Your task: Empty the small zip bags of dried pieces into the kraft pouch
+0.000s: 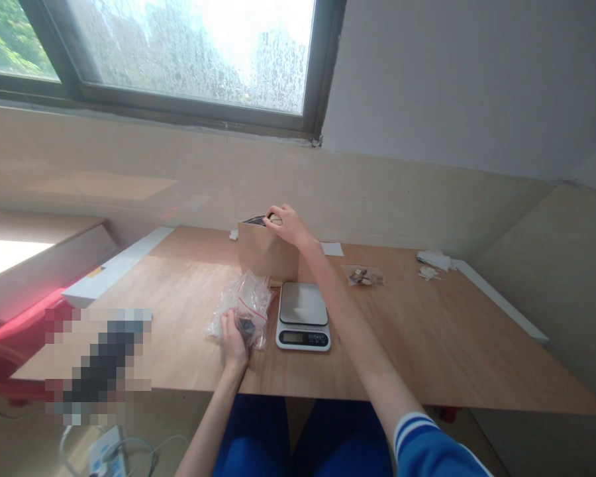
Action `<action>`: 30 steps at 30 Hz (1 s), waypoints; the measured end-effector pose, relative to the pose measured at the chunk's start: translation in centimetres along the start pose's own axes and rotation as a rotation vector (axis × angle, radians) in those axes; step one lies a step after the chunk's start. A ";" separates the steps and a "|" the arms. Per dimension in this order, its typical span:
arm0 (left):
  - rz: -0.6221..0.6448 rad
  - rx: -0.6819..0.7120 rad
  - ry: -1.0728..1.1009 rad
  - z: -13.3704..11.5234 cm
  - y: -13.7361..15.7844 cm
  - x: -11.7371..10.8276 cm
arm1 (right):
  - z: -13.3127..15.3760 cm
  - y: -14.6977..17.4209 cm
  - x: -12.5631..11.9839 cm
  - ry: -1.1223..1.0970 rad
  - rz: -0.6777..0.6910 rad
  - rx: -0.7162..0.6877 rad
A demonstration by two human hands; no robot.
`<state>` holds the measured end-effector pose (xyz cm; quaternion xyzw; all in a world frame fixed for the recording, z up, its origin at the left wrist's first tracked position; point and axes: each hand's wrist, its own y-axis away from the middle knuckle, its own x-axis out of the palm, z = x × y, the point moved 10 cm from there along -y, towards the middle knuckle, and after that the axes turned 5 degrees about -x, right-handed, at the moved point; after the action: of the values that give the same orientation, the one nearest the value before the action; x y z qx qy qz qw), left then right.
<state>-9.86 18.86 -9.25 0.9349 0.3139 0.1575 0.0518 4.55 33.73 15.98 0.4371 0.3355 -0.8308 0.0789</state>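
Box (267, 255) contents hidden; right hand (287, 224) inside.

A flat light-brown plywood table (427, 344) fills the middle of the room and serves as the landmark. Behind its far edge rises a glossy beige tiled wall (129, 179), which catches a pale reflection of daylight. Above that wall sits a dark-framed window (193, 53) with water-spotted glass, bright with daylight and green foliage outside. To the right of the window, above the table's far right corner, is a plain white painted wall (477, 79). Left of the table, a sunlit ledge (10, 255) glows white.
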 end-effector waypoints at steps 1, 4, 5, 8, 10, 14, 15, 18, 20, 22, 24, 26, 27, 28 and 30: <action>-0.001 -0.002 0.006 0.0 0.0 0.0 | 0.0 0.0 0.0 0.000 0.001 -0.001; 0.008 -0.016 0.023 0.2 0.0 0.1 | 0.0 -0.1 0.0 0.007 -0.005 -0.019; 0.012 -0.018 0.026 0.3 0.0 0.1 | -0.1 -0.2 0.0 0.011 -0.012 -0.020; 0.012 -0.016 0.026 0.4 -0.2 0.0 | -0.6 -0.3 -0.1 0.030 -0.035 0.014; 0.006 -0.007 0.028 0.5 -0.3 -0.1 | -0.8 -0.4 -0.2 0.037 -0.052 0.035; -0.002 0.003 0.032 0.6 -0.4 -0.2 | -0.8 -0.4 -0.2 0.065 -0.053 0.079; -0.002 0.000 0.032 0.6 -0.4 -0.2 | -0.7 -0.4 -0.2 0.086 -0.045 0.094; 0.008 -0.007 0.039 0.6 -0.3 -0.1 | -0.4 0.0 0.5 0.171 0.007 0.133; 0.016 -0.008 0.049 0.6 -0.3 -0.1 | -0.2 0.3 1.2 0.226 0.053 0.133; 0.018 -0.008 0.055 0.6 -0.4 -0.1 | 0.0 0.4 1.8 0.258 0.077 0.109; 0.012 -0.003 0.056 0.7 -0.5 -0.1 | -0.1 0.4 2.1 0.265 0.067 0.091; 0.006 0.011 0.051 0.8 -0.6 -0.2 | -0.3 0.4 2.1 0.248 0.038 0.074; 0.005 0.017 0.046 0.8 -0.7 -0.2 | -0.3 0.4 2.0 0.233 0.018 0.060; 0.004 0.022 0.041 0.8 -0.7 -0.2 | -0.2 0.4 1.9 0.216 -0.010 0.041; 0.002 0.037 0.025 0.7 -0.8 -0.2 | 0.5 0.8 1.1 0.181 -0.098 -0.006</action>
<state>-10.23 19.39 -10.11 0.9339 0.3165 0.1635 0.0306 3.89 32.94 14.94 0.4931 0.3648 -0.7897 0.0087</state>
